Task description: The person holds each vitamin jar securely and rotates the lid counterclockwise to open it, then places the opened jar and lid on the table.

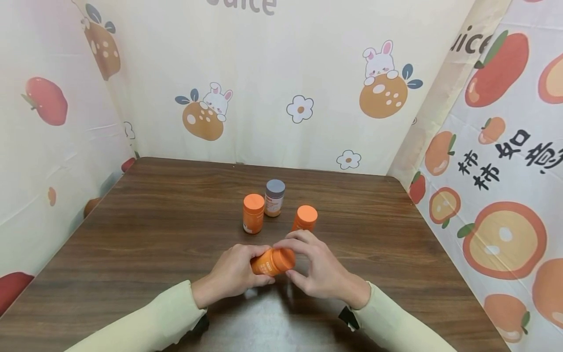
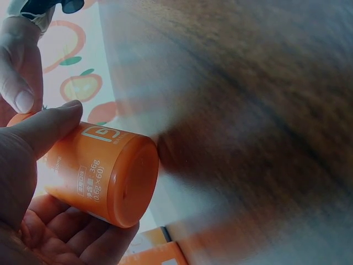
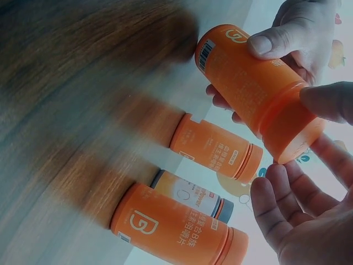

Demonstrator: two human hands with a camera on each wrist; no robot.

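1. Left hand [image 1: 235, 270]: fingers curled round the body of an orange, plastic-looking cylindrical bottle [image 1: 266, 264], thumb opposite
2. Right hand [image 1: 323, 268]: thumb and fingers pinching the edge of its round orange lid [image 1: 287, 259]; lid on
3. Held bottle: between the hands, tilted, lid toward the right; contact with the dark brown wood-grain surface [image 1: 176, 210] cannot be told
4. Beyond, all upright: an orange-lidded cylinder [image 1: 304, 218] just past the right fingers; a similar orange container [image 1: 253, 217] farther left; just beside that, a pale-labelled jar with grey lid [image 1: 274, 199]
5. Step in hand, judged: working the lid; turning direction not shown
6. Next move, judged: calls for a steady left hold and even right pinch, lest the body spin
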